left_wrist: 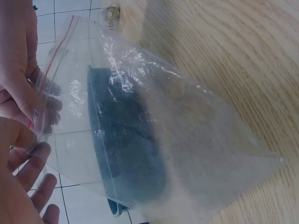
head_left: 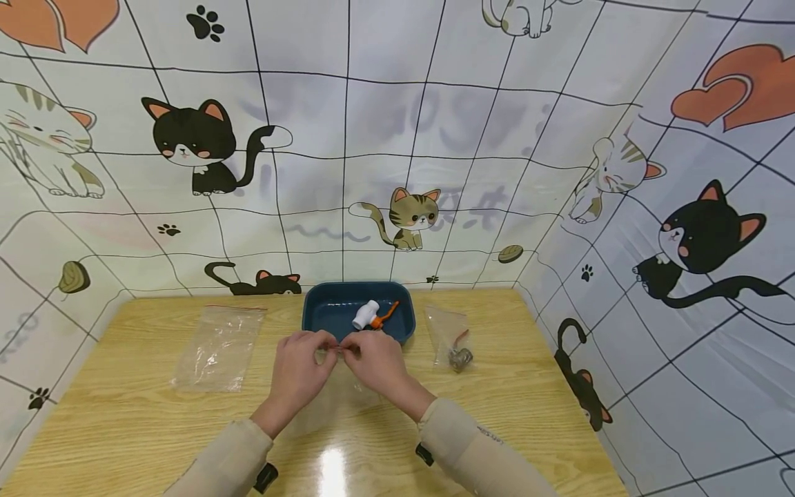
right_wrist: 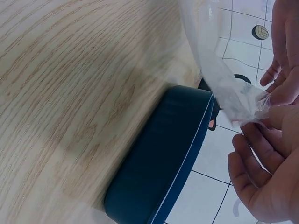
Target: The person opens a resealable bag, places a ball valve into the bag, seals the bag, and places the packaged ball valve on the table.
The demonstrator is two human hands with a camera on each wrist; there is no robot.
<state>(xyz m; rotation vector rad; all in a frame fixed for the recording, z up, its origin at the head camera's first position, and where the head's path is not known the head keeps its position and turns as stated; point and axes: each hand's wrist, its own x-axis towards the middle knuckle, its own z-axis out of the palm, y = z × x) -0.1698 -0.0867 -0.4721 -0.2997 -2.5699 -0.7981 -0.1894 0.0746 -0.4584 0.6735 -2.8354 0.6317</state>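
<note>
My left hand (head_left: pixel 299 369) and right hand (head_left: pixel 380 362) meet just in front of the blue bin, thumbs and fingertips together. Between them they pinch the top edge of a clear zip bag (left_wrist: pixel 201 140), which has a red line along its seal. The bag hangs down from the fingers, and in the left wrist view the bin shows through its film. Inside the dark blue bin (head_left: pixel 323 292) lies a white plastic valve (head_left: pixel 366 314) with an orange handle (head_left: pixel 388 314).
Flat on the wooden table (head_left: pixel 497 414) to the left lies another clear zip bag (head_left: pixel 217 348). To the bin's right, a smaller clear bag (head_left: pixel 444 324) contains a greyish metal piece (head_left: pixel 460 358). A cat-patterned curtain (head_left: pixel 348 172) surrounds the table's back and sides.
</note>
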